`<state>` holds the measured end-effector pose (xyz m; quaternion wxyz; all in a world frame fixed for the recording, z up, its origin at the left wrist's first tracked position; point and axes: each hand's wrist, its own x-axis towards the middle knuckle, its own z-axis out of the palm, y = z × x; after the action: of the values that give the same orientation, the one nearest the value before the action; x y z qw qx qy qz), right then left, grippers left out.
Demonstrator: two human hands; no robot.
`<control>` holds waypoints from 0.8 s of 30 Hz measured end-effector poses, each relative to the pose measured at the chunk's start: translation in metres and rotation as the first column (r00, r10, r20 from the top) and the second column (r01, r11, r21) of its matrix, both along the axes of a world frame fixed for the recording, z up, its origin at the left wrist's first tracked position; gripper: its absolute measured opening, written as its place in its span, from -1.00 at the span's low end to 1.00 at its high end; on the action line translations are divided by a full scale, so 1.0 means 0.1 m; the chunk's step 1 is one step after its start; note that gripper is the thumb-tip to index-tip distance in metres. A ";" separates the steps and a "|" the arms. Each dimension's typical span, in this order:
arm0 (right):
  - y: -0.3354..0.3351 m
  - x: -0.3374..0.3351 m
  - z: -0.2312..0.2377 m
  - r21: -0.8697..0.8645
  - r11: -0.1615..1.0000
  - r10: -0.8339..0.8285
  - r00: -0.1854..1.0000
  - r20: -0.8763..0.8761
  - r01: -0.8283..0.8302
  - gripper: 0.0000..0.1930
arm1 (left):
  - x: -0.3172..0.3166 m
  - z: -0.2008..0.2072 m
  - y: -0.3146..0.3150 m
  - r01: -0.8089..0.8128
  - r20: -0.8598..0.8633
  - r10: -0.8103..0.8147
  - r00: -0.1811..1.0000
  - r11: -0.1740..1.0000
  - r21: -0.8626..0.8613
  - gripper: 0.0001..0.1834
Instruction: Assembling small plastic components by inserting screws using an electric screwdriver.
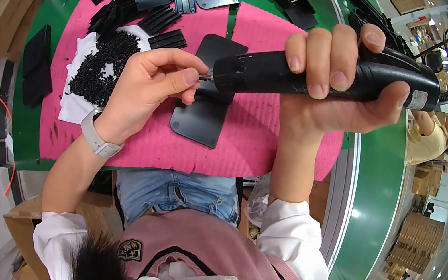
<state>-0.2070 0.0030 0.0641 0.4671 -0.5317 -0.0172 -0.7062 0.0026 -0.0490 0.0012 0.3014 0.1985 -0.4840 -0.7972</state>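
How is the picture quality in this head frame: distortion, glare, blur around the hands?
Head view: strong fisheye bending, with the green table edge curving and dark corners. Even indoor light, and mild glare on that edge. The right hand and black electric screwdriver are sharp, as are the left hand and screw pile; the rim is softer.

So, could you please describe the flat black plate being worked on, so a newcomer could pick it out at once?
Start at the pink ribbed mat covering the green table. Near its middle, right under the black electric screwdriver held in the right hand, lies the flat black plate. Unlike the black parts stacked at the far edge, it lies alone, large, with rounded corners.
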 end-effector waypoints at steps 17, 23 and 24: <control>-0.05 0.25 0.09 0.107 0.957 -0.227 0.928 -0.294 0.269 -0.53 | -0.02 -0.06 -0.04 -0.005 0.415 0.272 0.868 0.841 -0.540 -0.53; 0.00 0.50 0.26 0.349 0.886 -0.205 0.932 -0.298 0.306 -0.69 | -0.03 -0.10 -0.04 0.180 0.515 0.184 0.837 0.796 -0.578 -0.68; 0.05 0.53 0.32 0.536 0.759 -0.232 0.923 -0.306 0.369 -0.70 | -0.04 -0.09 -0.03 0.181 0.514 0.182 0.838 0.796 -0.577 -0.68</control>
<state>-0.1536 0.0075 0.0962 0.4864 -0.4331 0.3387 -0.6791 -0.0016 -0.0525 -0.0074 0.1984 0.3098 -0.7777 -0.5097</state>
